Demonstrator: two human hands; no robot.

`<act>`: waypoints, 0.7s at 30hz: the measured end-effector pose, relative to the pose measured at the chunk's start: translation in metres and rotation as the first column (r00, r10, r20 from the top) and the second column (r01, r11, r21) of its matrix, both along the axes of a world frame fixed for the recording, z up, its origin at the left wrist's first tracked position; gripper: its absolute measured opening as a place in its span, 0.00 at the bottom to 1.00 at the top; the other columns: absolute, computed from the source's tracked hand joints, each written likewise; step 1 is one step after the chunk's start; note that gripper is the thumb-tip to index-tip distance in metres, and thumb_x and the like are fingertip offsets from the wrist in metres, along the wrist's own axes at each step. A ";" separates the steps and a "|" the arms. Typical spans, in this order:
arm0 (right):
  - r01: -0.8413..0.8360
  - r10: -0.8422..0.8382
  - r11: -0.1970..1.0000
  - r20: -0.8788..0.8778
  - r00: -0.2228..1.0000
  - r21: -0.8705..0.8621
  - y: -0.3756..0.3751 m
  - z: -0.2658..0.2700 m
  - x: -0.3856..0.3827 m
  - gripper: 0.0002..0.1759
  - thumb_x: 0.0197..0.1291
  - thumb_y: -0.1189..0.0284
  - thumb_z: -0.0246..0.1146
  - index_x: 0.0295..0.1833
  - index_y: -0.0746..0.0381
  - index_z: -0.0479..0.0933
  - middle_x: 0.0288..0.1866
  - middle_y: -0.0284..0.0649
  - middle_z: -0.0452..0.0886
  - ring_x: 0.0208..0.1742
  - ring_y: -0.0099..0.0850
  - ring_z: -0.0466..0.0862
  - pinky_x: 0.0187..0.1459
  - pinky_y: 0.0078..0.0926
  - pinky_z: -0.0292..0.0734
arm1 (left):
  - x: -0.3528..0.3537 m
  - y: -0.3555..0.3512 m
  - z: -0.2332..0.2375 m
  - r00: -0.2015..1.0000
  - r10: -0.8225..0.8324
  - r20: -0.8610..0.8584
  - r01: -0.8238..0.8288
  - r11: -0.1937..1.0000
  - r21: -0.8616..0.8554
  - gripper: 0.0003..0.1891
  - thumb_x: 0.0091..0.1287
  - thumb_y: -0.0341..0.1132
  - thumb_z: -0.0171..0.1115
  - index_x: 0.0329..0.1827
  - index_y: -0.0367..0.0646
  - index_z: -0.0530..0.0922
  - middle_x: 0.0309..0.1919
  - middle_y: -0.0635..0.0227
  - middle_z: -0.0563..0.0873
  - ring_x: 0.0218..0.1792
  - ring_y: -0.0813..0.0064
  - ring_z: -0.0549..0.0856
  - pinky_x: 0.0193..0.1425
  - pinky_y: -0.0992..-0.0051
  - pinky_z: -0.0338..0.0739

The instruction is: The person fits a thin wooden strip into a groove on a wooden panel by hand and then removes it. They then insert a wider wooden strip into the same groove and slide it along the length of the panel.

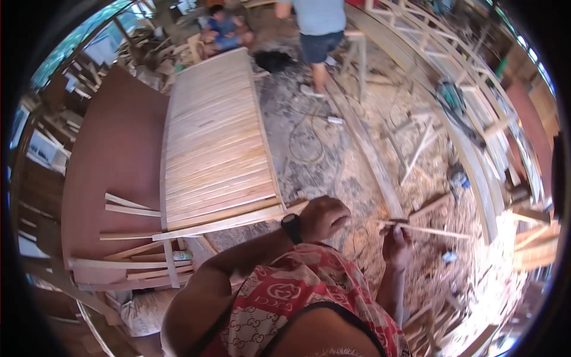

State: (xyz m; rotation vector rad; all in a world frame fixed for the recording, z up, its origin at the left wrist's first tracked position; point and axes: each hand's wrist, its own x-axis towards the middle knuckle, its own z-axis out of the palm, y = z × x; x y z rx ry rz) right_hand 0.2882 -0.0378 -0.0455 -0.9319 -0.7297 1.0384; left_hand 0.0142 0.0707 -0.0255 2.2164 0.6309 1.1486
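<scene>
My left hand (324, 219), with a dark watch on its wrist, is closed in front of my chest, near the corner of a slatted wooden panel (217, 131). Whatever its curled fingers may hold is hidden. To the right, my right hand (397, 237) grips a thin wooden strip (440, 230) near its left end; the strip points out to the right. The panel is made of narrow pale boards within a frame, and its near edge ends just left of my left hand.
A brown sheet (113, 160) lies left of the panel. One person (321, 35) stands beyond it and another (226, 33) sits behind. A long plank (363, 143), a power tool (450, 98), a cable and wood scraps lie ahead and right.
</scene>
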 end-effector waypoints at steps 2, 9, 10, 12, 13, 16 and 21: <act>-0.036 0.036 0.999 0.017 0.999 0.021 0.013 -0.007 -0.007 0.08 0.74 0.73 0.68 0.53 0.66 0.84 0.40 0.42 0.87 0.39 0.33 0.86 0.44 0.32 0.83 | -0.013 0.005 -0.007 1.000 0.030 -0.006 -0.030 0.999 -0.032 0.08 0.67 0.28 0.71 0.48 0.41 0.85 0.36 0.61 0.89 0.35 0.58 0.89 0.42 0.60 0.83; -0.037 0.044 0.995 0.070 0.997 -0.091 0.061 0.015 -0.067 0.08 0.70 0.75 0.71 0.51 0.66 0.83 0.38 0.42 0.88 0.36 0.32 0.86 0.42 0.31 0.83 | -0.050 0.022 -0.012 0.969 0.179 0.171 -0.095 0.906 -0.413 0.20 0.73 0.26 0.71 0.66 0.36 0.81 0.34 0.59 0.90 0.32 0.72 0.90 0.39 0.72 0.85; -0.064 0.072 0.994 0.083 0.994 -0.091 0.070 0.014 -0.074 0.09 0.70 0.76 0.72 0.52 0.65 0.83 0.39 0.43 0.88 0.37 0.32 0.87 0.41 0.31 0.84 | -0.056 0.027 -0.013 0.943 0.241 0.229 -0.128 0.899 -0.420 0.18 0.74 0.28 0.70 0.65 0.35 0.81 0.32 0.60 0.89 0.27 0.71 0.87 0.36 0.70 0.83; -0.065 0.073 0.995 0.108 0.991 -0.081 0.085 0.012 -0.092 0.08 0.70 0.76 0.71 0.51 0.66 0.83 0.38 0.42 0.88 0.36 0.31 0.87 0.40 0.31 0.83 | -0.069 0.041 -0.025 0.945 0.223 0.239 -0.130 0.928 -0.350 0.15 0.74 0.28 0.69 0.61 0.35 0.83 0.32 0.59 0.89 0.27 0.73 0.87 0.35 0.70 0.82; -0.070 0.081 0.993 0.109 0.991 -0.097 0.092 0.011 -0.101 0.07 0.70 0.76 0.71 0.50 0.66 0.84 0.37 0.42 0.88 0.36 0.31 0.87 0.40 0.31 0.83 | -0.076 0.048 -0.031 0.948 0.203 0.245 -0.130 0.950 -0.283 0.12 0.75 0.28 0.69 0.58 0.34 0.85 0.32 0.58 0.89 0.26 0.74 0.86 0.33 0.69 0.80; -0.085 0.098 0.989 0.109 0.989 -0.119 0.112 0.014 -0.127 0.05 0.71 0.76 0.71 0.47 0.66 0.84 0.37 0.41 0.88 0.36 0.30 0.86 0.41 0.31 0.83 | -0.102 0.058 -0.038 0.964 0.191 0.185 -0.088 0.886 -0.456 0.08 0.76 0.28 0.67 0.52 0.34 0.87 0.31 0.55 0.88 0.25 0.72 0.85 0.31 0.67 0.77; -0.133 0.169 0.961 0.136 0.976 -0.241 0.139 0.005 -0.159 0.06 0.72 0.74 0.70 0.44 0.67 0.85 0.35 0.40 0.88 0.36 0.28 0.86 0.42 0.30 0.83 | -0.146 0.081 -0.054 0.998 0.003 0.068 0.023 0.923 -0.384 0.10 0.79 0.29 0.65 0.56 0.32 0.84 0.32 0.56 0.91 0.29 0.74 0.89 0.37 0.72 0.82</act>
